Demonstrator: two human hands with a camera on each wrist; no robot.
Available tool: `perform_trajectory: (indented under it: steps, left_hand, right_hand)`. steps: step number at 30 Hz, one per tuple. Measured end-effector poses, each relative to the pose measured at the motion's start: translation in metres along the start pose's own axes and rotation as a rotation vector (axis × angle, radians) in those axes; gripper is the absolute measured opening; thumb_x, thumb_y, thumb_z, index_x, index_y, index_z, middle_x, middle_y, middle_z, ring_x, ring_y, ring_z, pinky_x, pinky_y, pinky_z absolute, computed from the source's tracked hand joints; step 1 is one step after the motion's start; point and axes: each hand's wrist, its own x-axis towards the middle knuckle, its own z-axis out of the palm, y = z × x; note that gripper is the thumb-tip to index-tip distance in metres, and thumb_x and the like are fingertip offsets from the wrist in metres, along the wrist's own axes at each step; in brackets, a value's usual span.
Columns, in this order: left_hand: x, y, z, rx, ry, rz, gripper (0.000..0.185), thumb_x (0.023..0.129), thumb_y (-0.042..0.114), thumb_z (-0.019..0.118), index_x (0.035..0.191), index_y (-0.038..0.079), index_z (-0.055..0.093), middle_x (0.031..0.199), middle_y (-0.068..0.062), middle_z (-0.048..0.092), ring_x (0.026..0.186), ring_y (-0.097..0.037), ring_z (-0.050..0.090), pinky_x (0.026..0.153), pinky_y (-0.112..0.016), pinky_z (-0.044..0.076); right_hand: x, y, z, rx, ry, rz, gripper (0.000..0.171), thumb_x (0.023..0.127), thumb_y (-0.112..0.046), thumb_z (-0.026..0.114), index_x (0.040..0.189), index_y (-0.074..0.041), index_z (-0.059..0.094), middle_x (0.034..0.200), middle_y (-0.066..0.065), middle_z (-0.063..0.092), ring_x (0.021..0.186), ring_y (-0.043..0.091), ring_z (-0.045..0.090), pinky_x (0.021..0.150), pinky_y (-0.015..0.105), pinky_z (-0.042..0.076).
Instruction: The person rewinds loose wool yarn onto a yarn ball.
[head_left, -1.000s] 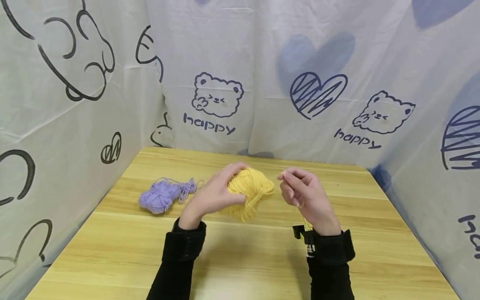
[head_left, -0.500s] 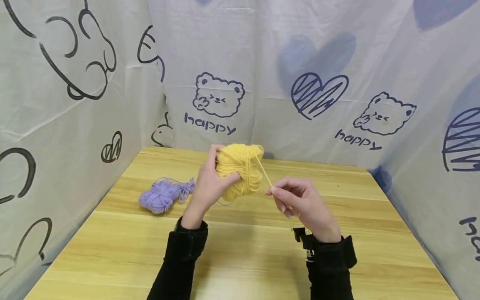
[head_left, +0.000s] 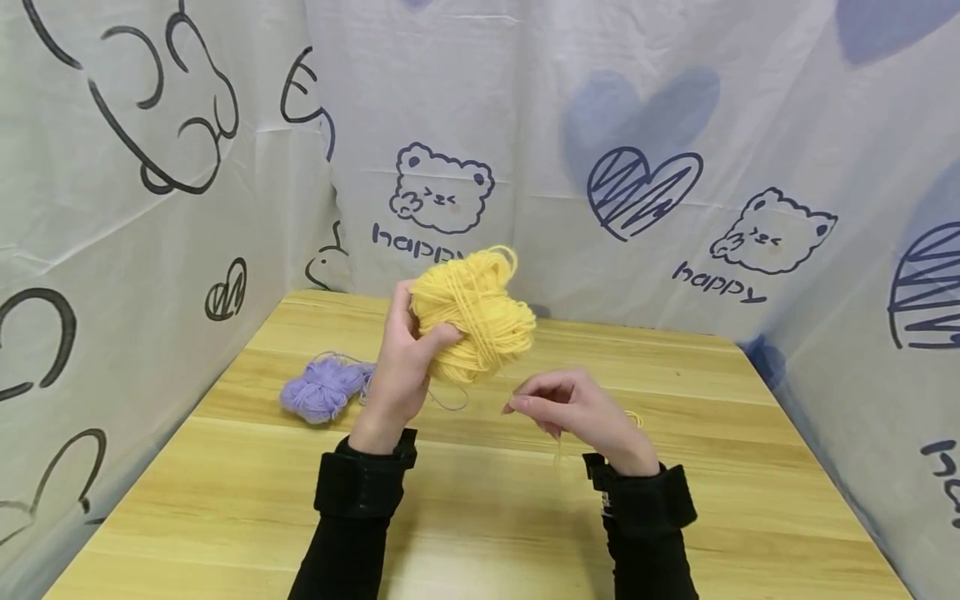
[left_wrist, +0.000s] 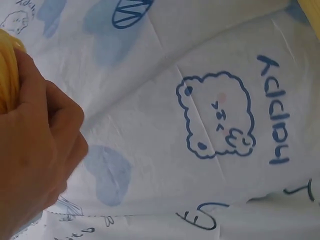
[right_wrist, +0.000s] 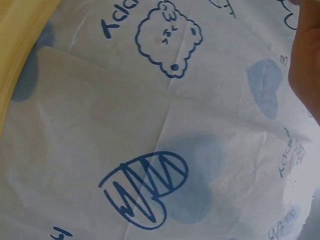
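Note:
A ball of yellow yarn (head_left: 480, 317) is held up above the table by my left hand (head_left: 402, 358), thumb on its near face and fingers behind it. In the left wrist view, that hand (left_wrist: 35, 135) grips the yellow yarn (left_wrist: 7, 75) at the left edge. Lower and to the right, my right hand (head_left: 577, 412) pinches with thumb and forefinger, apart from the ball. A thin yellow strand (head_left: 557, 450) hangs below its fingers, and a yellow loop (head_left: 635, 418) shows behind the wrist. Only an edge of the right hand (right_wrist: 307, 65) appears in the right wrist view.
A ball of purple yarn (head_left: 321, 390) lies on the wooden table (head_left: 720, 500) at the left, its loose strand partly behind my left forearm. White cloth walls (head_left: 525, 100) with drawn bears and hearts enclose the back and sides. Black bands (head_left: 363, 483) wrap both wrists.
My left hand has lifted and turned the yellow ball, moving up and slightly left. My right hand has come lower and left; the taut strand seen half a second ago between ball and fingers no longer shows.

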Motion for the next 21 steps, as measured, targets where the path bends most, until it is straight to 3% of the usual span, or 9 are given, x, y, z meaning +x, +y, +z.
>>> perform_trajectory:
  steps: [5, 9, 12, 15, 18, 21]
  left_hand:
    - [-0.001, 0.005, -0.003, -0.082, -0.179, -0.077, 0.053, 0.08, -0.003, 0.056, 0.125, 0.018, 0.037, 0.111, -0.004, 0.057, 0.089, -0.015, 0.064, 0.076, -0.028, 0.058]
    - [-0.002, 0.008, -0.007, -0.05, -0.363, -0.136, 0.059, 0.075, -0.005, 0.059, 0.127, 0.015, 0.039, 0.11, -0.008, 0.059, 0.088, -0.018, 0.066, 0.075, -0.036, 0.06]
    - [-0.004, 0.009, -0.007, 0.052, -0.497, -0.171, 0.064, 0.072, -0.004, 0.063, 0.129, 0.013, 0.04, 0.111, -0.01, 0.058, 0.092, -0.022, 0.063, 0.078, -0.041, 0.059]
    - [-0.005, 0.006, -0.005, 0.17, -0.586, -0.191, 0.064, 0.07, -0.004, 0.064, 0.128, 0.011, 0.043, 0.109, -0.012, 0.057, 0.093, -0.024, 0.06, 0.077, -0.042, 0.058]
    - [-0.005, 0.002, -0.005, 0.304, -0.622, -0.18, 0.063, 0.068, -0.005, 0.063, 0.126, 0.013, 0.047, 0.107, -0.011, 0.057, 0.09, -0.024, 0.057, 0.073, -0.039, 0.057]
    - [-0.004, -0.003, -0.006, 0.463, -0.615, -0.155, 0.061, 0.068, -0.003, 0.064, 0.125, 0.015, 0.05, 0.105, -0.01, 0.056, 0.085, -0.022, 0.055, 0.068, -0.034, 0.054]
  right_hand:
    - [0.001, 0.012, -0.008, 0.086, 0.004, -0.018, 0.018, 0.097, -0.013, 0.055, 0.101, -0.002, 0.069, 0.056, 0.002, 0.04, 0.05, 0.017, 0.033, 0.046, 0.031, 0.031]
    - [-0.003, 0.017, -0.016, 0.19, 0.008, -0.041, 0.014, 0.098, -0.011, 0.052, 0.096, -0.008, 0.066, 0.06, 0.002, 0.038, 0.051, 0.023, 0.028, 0.048, 0.033, 0.027]
    - [-0.004, 0.018, -0.02, 0.269, 0.014, -0.067, 0.017, 0.1, -0.011, 0.049, 0.094, -0.012, 0.064, 0.061, 0.0, 0.04, 0.05, 0.022, 0.028, 0.047, 0.033, 0.024]
    - [-0.004, 0.017, -0.022, 0.347, 0.051, -0.064, 0.018, 0.1, -0.014, 0.048, 0.092, -0.014, 0.064, 0.065, -0.006, 0.05, 0.049, 0.011, 0.034, 0.045, 0.032, 0.021]
    - [-0.004, 0.015, -0.022, 0.423, 0.108, -0.056, 0.018, 0.101, -0.016, 0.048, 0.09, -0.014, 0.062, 0.064, -0.01, 0.048, 0.05, 0.004, 0.035, 0.044, 0.03, 0.017]
    - [-0.005, 0.013, -0.022, 0.488, 0.15, -0.083, 0.02, 0.102, -0.014, 0.044, 0.093, -0.011, 0.062, 0.056, -0.006, 0.035, 0.047, 0.007, 0.028, 0.045, 0.03, 0.014]
